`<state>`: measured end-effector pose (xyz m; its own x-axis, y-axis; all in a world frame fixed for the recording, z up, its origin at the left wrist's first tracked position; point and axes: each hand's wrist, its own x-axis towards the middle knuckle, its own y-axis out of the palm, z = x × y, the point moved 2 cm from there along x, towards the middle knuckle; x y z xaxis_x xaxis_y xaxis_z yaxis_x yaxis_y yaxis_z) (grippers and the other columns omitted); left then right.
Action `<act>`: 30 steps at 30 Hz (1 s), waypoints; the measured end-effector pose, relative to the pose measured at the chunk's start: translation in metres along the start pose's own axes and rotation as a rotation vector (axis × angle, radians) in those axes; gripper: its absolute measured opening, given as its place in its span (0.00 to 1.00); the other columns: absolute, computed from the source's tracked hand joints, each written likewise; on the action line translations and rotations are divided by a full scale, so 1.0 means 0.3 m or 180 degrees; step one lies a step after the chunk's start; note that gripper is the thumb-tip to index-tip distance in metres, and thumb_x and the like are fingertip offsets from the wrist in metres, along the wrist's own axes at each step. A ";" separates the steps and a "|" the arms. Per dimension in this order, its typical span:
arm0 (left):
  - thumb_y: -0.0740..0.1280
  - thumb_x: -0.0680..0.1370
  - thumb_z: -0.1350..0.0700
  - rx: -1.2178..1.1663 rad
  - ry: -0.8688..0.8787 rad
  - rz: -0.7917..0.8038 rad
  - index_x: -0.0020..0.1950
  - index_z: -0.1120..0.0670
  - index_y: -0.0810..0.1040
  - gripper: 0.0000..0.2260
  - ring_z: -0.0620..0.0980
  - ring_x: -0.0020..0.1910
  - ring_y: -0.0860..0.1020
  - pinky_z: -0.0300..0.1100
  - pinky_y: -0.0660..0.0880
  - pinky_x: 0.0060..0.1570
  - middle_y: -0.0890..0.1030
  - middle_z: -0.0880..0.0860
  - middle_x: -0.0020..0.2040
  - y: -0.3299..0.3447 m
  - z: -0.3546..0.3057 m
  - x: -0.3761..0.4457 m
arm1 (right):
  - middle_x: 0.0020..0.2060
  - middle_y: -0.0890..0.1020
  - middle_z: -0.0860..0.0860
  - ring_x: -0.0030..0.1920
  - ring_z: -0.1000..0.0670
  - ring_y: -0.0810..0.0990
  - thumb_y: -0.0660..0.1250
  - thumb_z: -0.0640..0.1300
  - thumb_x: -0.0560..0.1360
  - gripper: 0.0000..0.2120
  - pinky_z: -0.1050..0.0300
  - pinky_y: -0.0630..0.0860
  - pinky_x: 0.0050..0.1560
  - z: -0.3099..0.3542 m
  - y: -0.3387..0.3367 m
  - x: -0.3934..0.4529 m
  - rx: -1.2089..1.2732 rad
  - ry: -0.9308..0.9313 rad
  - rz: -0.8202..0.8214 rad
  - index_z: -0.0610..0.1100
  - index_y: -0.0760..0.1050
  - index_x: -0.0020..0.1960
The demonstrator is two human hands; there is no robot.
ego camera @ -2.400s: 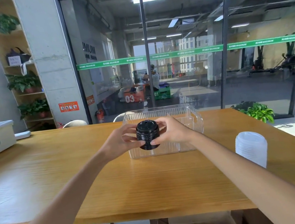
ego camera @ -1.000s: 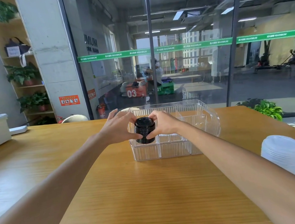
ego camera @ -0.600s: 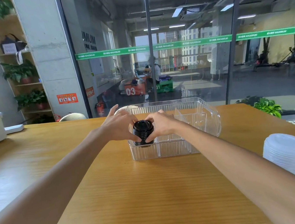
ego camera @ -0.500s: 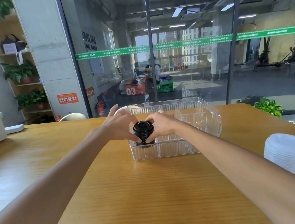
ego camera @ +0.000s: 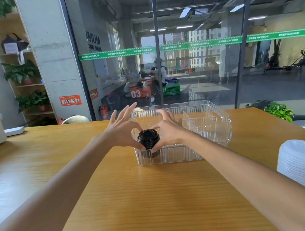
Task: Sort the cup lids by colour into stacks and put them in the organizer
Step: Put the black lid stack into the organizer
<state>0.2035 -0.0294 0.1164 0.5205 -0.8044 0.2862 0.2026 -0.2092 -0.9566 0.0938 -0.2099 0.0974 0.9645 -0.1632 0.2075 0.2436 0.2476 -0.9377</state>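
my left hand (ego camera: 120, 131) and right hand (ego camera: 168, 131) pinch the black lid stack (ego camera: 148, 140) from both sides, other fingers spread, lowering it into the clear organizer's (ego camera: 214, 127) near-left compartment by the counter's (ego camera: 138, 202) far edge.

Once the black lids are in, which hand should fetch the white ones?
The right hand, probably. The white lid stack stands on the table's right side, beside the right forearm; the left hand would have to cross over. Both hands now pinch the black lid stack in the organizer.
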 end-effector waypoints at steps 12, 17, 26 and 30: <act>0.81 0.66 0.30 0.0202 -0.0214 0.0587 0.65 0.36 0.85 0.29 0.56 0.87 0.45 0.64 0.61 0.80 0.36 0.46 0.87 -0.013 -0.037 0.030 | 0.80 0.56 0.48 0.80 0.43 0.50 0.83 0.70 0.60 0.48 0.33 0.53 0.75 0.033 -0.005 0.037 -0.0632 0.0277 0.0553 0.58 0.74 0.77; 0.81 0.66 0.30 0.0142 -0.0243 0.0663 0.66 0.36 0.84 0.30 0.56 0.86 0.53 0.56 0.71 0.70 0.38 0.44 0.87 -0.015 -0.030 0.033 | 0.78 0.59 0.48 0.79 0.42 0.51 0.84 0.67 0.62 0.48 0.26 0.49 0.77 0.033 -0.009 0.048 -0.0555 0.0295 0.0721 0.56 0.74 0.77; 0.78 0.68 0.28 -0.0346 -0.0164 0.0122 0.66 0.36 0.83 0.28 0.55 0.86 0.55 0.62 0.59 0.80 0.56 0.48 0.88 -0.017 -0.023 0.013 | 0.80 0.63 0.46 0.82 0.40 0.53 0.83 0.60 0.69 0.39 0.24 0.58 0.76 0.017 -0.109 0.007 -0.0128 0.0107 0.0585 0.56 0.74 0.76; 0.77 0.70 0.29 -0.0391 -0.0135 -0.0196 0.64 0.36 0.84 0.25 0.53 0.84 0.58 0.59 0.57 0.80 0.63 0.47 0.85 -0.039 -0.041 0.003 | 0.81 0.65 0.48 0.82 0.42 0.57 0.83 0.59 0.70 0.36 0.27 0.61 0.77 0.005 -0.161 -0.037 0.0044 0.0046 0.0324 0.56 0.76 0.75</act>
<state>0.1912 -0.0345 0.1272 0.5454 -0.7643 0.3442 0.1335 -0.3261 -0.9358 0.0716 -0.2187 0.1408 0.9828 -0.1502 0.1072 0.1459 0.2768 -0.9498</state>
